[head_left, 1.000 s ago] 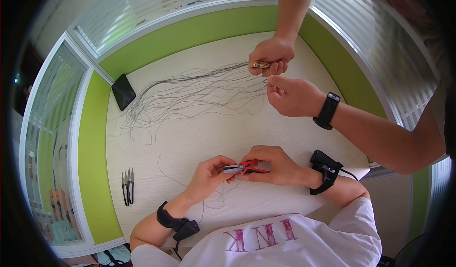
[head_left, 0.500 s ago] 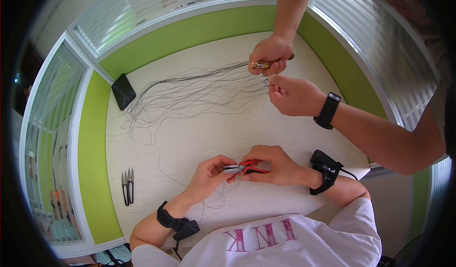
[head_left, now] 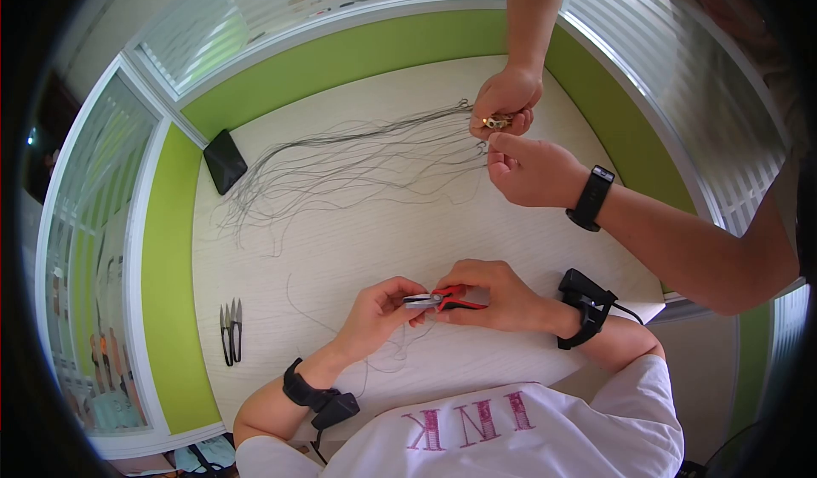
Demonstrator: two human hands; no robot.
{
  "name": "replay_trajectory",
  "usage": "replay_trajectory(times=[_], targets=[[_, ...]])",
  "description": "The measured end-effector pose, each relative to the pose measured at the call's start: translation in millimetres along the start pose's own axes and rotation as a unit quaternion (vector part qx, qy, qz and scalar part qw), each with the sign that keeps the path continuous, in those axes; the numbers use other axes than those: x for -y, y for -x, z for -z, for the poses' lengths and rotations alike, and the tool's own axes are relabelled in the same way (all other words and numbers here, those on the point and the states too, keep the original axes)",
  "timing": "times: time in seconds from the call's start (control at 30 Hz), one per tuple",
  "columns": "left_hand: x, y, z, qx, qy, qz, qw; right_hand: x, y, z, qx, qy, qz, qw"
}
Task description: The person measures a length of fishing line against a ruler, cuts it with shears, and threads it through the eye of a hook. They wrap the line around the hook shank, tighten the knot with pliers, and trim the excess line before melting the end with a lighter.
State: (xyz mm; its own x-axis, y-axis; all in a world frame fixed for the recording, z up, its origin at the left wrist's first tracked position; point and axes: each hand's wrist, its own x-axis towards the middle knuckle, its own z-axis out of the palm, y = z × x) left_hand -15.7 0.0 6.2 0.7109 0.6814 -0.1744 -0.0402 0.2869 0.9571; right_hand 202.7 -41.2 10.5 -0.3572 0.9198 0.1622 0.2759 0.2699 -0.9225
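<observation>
My right hand [head_left: 502, 295] is closed around red-handled pliers [head_left: 459, 297], their metal jaws pointing left. My left hand [head_left: 379, 312] is closed, thumb and fingers pinched at the jaw tips. A thin dark line [head_left: 393, 367] trails from beneath the pinch in loose loops over the table; whatever tiny part sits between the jaws and fingertips is hidden.
Another person's hand [head_left: 511, 108] holds a small brass-coloured tool [head_left: 497, 122]; their other hand [head_left: 540, 171] pinches close by. Long thin lines [head_left: 340, 137] spread across the table's back. Two thread snips [head_left: 231, 333] lie left, a black flat object [head_left: 224, 163] at back left.
The other person's upper hand has shifted slightly right and turned, away from the bundle's end, where small rings now show. My hands and the pliers stay almost as they were.
</observation>
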Motion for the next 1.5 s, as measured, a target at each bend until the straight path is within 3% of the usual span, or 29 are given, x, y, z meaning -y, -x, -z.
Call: replay_trajectory(times=[1.5], targets=[[-0.8,-0.2,0.4,-0.004,-0.014,-0.001,1.0,0.8,-2.1,0.7,-0.003,0.006,0.02,1.0]])
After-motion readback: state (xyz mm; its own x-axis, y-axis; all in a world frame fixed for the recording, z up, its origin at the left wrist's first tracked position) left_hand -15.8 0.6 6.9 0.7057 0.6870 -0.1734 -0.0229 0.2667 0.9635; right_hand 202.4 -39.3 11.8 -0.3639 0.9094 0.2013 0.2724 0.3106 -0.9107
